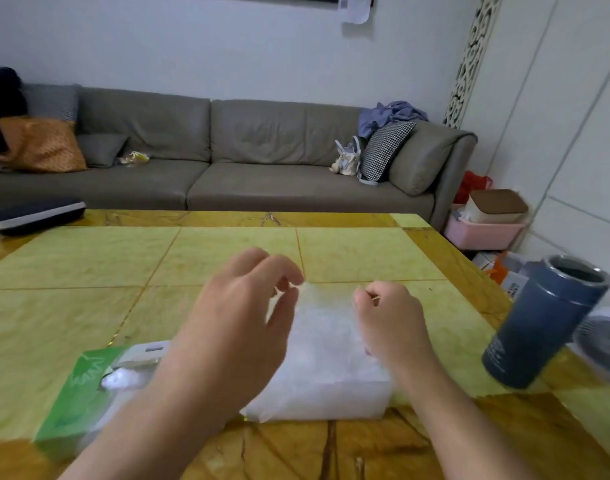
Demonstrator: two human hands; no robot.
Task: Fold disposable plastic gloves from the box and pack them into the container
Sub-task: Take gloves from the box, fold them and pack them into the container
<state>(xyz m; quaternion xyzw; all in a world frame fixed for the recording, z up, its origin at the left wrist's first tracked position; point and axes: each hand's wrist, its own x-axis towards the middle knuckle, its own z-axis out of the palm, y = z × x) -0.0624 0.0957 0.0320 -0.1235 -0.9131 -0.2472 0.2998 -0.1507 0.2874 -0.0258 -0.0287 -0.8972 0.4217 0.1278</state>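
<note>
A clear plastic glove (322,358) lies flat on the yellow-green table (89,271), between my two hands. My left hand (241,323) hovers over its left side and pinches the far left corner with curled fingers and thumb. At the far right corner, my right hand (390,317) pinches the glove's edge. The green glove box (78,393) lies at the near left, with white plastic showing in its opening. A dark blue cylindrical container (545,323) stands open at the table's right edge.
A dark flat case (37,214) rests on the far left of the table. A grey sofa (227,161) with cushions runs behind it. A pink basket (483,230) and a small fan (604,344) sit to the right, off the table.
</note>
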